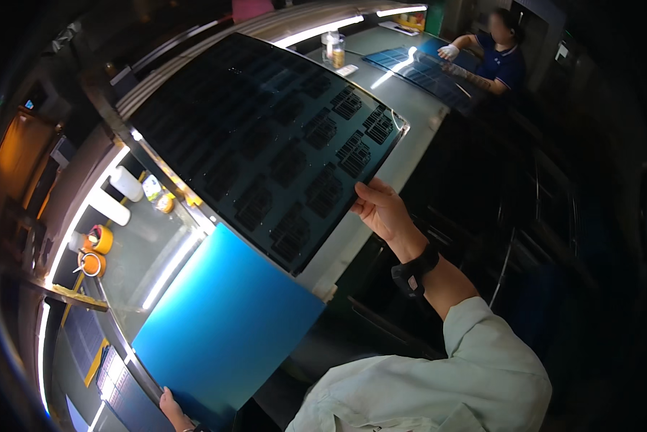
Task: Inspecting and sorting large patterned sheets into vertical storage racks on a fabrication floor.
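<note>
My right hand (pixel 383 209) pinches the right edge of a large dark patterned sheet (pixel 266 144), thumb on top and fingers under the edge. The sheet is tilted over the bench, and rows of dark block-like patterns show on its glossy teal face. A plain blue sheet (pixel 230 317) lies nearer to me, its far edge close to or under the dark sheet's near corner. At the lower left, my left hand (pixel 171 409) closes on the near-left edge of the blue sheet; its fingers are partly hidden.
On the light-topped bench (pixel 403 101), a bottle (pixel 333 49) stands beyond the dark sheet. At the far right, a gloved person (pixel 500 61) leans over another dark sheet (pixel 417 68). White bottles (pixel 125 183), orange tape rolls (pixel 100 239) and a lit tube (pixel 86 216) line the left side.
</note>
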`<action>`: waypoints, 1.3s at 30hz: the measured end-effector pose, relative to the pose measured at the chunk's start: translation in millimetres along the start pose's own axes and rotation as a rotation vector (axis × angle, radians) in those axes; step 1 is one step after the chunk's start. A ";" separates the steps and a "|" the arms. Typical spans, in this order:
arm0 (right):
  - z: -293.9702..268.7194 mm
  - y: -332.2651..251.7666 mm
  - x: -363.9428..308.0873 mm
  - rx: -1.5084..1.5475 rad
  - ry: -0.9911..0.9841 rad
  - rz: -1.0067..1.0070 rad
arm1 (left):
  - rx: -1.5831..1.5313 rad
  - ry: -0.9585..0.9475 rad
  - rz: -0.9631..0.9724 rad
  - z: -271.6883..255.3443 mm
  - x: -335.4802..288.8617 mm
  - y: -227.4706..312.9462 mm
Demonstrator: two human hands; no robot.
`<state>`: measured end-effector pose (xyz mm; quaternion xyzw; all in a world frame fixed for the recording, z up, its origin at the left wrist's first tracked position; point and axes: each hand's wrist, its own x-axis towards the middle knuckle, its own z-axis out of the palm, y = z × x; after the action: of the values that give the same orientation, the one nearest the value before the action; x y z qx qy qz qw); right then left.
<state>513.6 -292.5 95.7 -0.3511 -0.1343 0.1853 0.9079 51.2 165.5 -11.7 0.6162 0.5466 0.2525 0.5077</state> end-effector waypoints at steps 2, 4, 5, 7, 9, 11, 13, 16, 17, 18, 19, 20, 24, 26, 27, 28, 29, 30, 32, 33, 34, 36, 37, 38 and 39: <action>-19.5 -2.3 -19.1 0.007 0.020 0.003 | 0.051 -0.002 -0.024 -3.2 0.7 -0.5; -26.3 -3.4 -33.2 -0.003 0.054 0.001 | 0.046 -0.046 -0.028 -9.1 6.6 -0.3; -32.3 -3.5 -39.5 0.000 0.070 0.006 | 0.025 -0.083 -0.028 -11.3 8.5 -0.9; -41.9 -3.7 -49.4 0.011 0.036 -0.004 | 0.017 -0.084 -0.065 -14.8 13.6 -2.2; -50.6 -4.4 -56.1 0.014 0.051 0.010 | 0.005 -0.083 -0.098 -11.6 8.7 2.5; -73.3 -0.6 -62.6 0.024 0.085 0.028 | -0.051 -0.097 -0.166 1.4 -3.9 22.4; -81.9 2.4 -65.9 -0.057 0.197 0.122 | -0.036 -0.069 -0.159 -9.6 -0.4 17.9; -124.6 13.3 -75.7 -0.347 0.315 0.399 | 0.098 -0.007 -0.093 -30.3 24.3 -5.8; -133.3 8.0 -81.5 -0.455 0.318 0.494 | 0.228 0.011 -0.046 -35.3 31.0 -10.8; -136.6 2.3 -84.1 -0.542 0.343 0.517 | 0.708 0.089 -0.110 -22.8 29.4 6.5; -136.9 -5.4 -87.1 -0.628 0.366 0.541 | 0.708 0.107 -0.116 -8.3 19.8 17.7; -135.4 -11.8 -89.1 -0.810 0.369 0.526 | 0.999 0.343 0.129 1.9 8.5 26.7; -94.2 -26.9 -97.5 -1.678 0.240 -0.029 | 1.120 0.386 0.565 39.6 -15.4 79.2; -70.5 -14.6 -103.1 -1.756 -0.107 -0.280 | 1.004 0.248 0.819 74.4 -23.3 103.0; -59.6 -6.2 -108.5 -1.811 -0.308 -0.342 | 0.919 0.141 0.935 107.7 -41.0 123.5; -60.6 9.0 -114.6 -1.851 -0.427 -0.267 | 0.935 0.070 1.021 135.3 -45.4 129.1; -58.5 19.3 -118.1 -1.903 -0.460 -0.330 | 0.950 -0.002 1.106 164.4 -49.0 130.6; -58.1 25.9 -119.8 -1.918 -0.438 -0.340 | 0.946 -0.130 1.105 195.3 -61.5 136.7; -55.0 32.3 -121.7 -1.934 -0.408 -0.356 | 0.970 -0.357 1.114 250.8 -96.1 149.2; -52.0 33.6 -121.0 -1.934 -0.423 -0.345 | 0.996 -0.454 1.124 271.2 -112.4 153.3; -50.2 34.2 -119.8 -1.936 -0.439 -0.335 | 0.997 -0.502 1.161 287.5 -123.5 151.4; -46.9 32.6 -118.2 -1.950 -0.475 -0.368 | 0.987 -0.546 1.211 310.3 -139.7 147.1; -48.5 30.9 -117.7 -1.959 -0.512 -0.385 | 0.968 -0.570 1.209 320.2 -146.4 145.1; -58.5 35.3 -114.7 -1.949 -0.541 -0.639 | 0.950 -0.595 1.204 328.1 -152.4 143.8; -56.2 29.0 -111.0 -1.954 -0.537 -0.647 | 0.944 -0.592 1.212 333.9 -155.7 143.3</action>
<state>428.2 -353.5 22.9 -0.8230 -0.5078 -0.1817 0.1784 357.3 -79.9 36.3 0.9941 0.0112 0.0534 0.0941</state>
